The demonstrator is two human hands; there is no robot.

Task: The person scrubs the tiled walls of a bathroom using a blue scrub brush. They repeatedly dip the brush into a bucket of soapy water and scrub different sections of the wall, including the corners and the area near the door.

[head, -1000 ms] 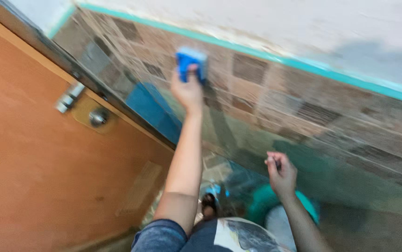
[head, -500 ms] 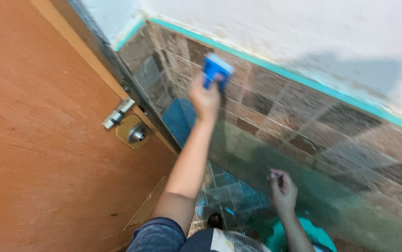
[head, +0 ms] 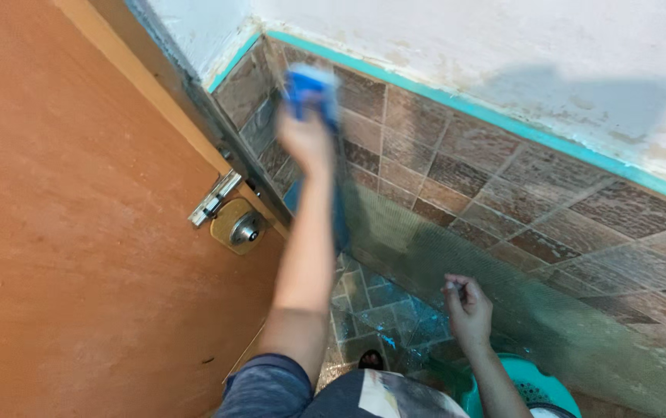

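Note:
My left hand [head: 306, 139] is raised against the brown tiled wall [head: 488, 178] near its corner, gripping a blue scrubbing pad [head: 307, 87] that presses on the tiles just under the teal border strip [head: 457, 104]. The pad and hand are blurred by motion. My right hand [head: 466, 306] hangs lower, close to the wet lower part of the wall, its fingers curled with a small pale thing pinched at the fingertips; what it is I cannot tell.
An orange-brown wooden door [head: 78, 232] with a brass knob [head: 242, 228] and metal latch [head: 213, 199] fills the left. White plaster [head: 464, 39] runs above the tiles. A teal bucket [head: 530, 387] stands by my right arm on a wet tiled floor [head: 375, 310].
My left hand has swept the blue pad left along the tiles toward the corner by the door frame. The right hand has stayed low and curled.

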